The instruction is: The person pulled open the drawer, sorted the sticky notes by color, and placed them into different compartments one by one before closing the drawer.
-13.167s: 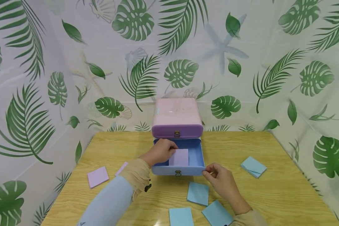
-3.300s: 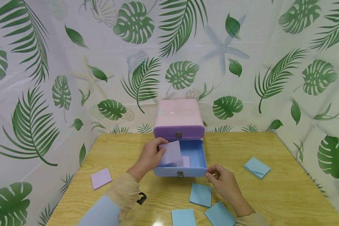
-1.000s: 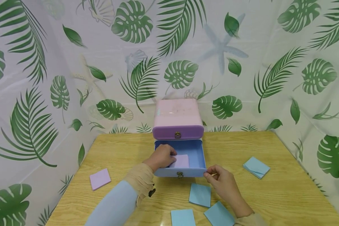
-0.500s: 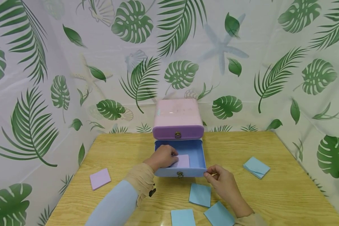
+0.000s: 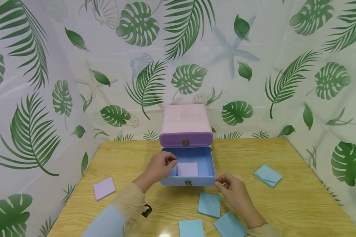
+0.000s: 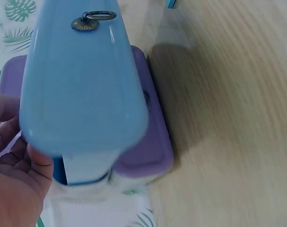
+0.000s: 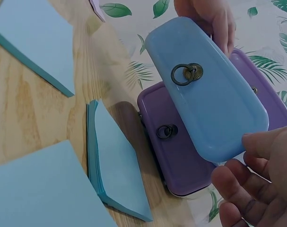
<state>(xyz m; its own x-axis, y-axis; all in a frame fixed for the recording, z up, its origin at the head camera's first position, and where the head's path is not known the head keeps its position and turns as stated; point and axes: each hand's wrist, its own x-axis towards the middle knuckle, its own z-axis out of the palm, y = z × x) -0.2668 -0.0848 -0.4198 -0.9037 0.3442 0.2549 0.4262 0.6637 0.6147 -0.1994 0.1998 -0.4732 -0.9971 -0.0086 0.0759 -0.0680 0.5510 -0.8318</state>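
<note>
Lilac pad (image 5: 188, 169) inside a glossy blue drawer (image 5: 172, 181)

The pad lies flat and square-cut in the drawer, whose smooth, round-cornered front carries a ribbed, brass-coloured ring pull (image 7: 187, 74). The right hand (image 5: 232, 189) pinches the front's corner between thumb and finger; the left hand (image 5: 159, 167), fingers loosely curled around nothing visible, is over the left side. Above sits a purple front (image 5: 170, 140) beneath a pink, round-edged casing (image 5: 186, 119). Blue paper pads (image 5: 209, 204) and another lilac pad (image 5: 104, 189) rest on the wood-grained tabletop (image 5: 290, 210).
</note>
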